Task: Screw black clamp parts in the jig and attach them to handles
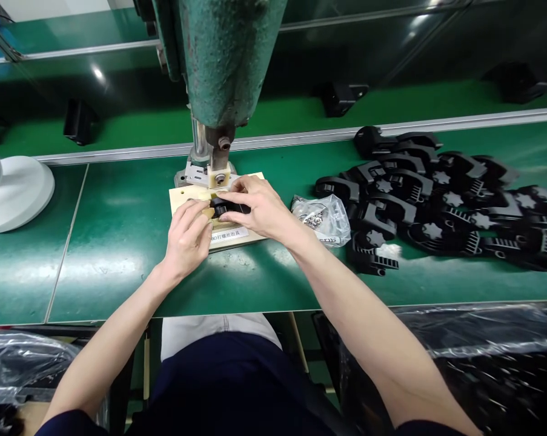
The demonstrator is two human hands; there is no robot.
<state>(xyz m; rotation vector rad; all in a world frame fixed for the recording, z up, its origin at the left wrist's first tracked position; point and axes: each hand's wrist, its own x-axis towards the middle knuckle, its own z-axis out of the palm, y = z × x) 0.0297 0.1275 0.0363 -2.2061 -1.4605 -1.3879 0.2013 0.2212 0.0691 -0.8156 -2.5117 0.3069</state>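
A small black plastic part lies in the cream-coloured fixture under the press head. My right hand grips the part from the right, thumb on the near side and fingers on the far side. At its left end, my left hand has its fingers bent and pressed together against the fixture. Whatever those fingertips hold is hidden. A white label with printed characters runs along the fixture's front.
A clear plastic bag of small metal pieces lies right of the fixture. Beyond it spreads a pile of black plastic parts, some with star-shaped knobs. The green press rises overhead. A white round base stands left; black parts ride the green conveyor behind.
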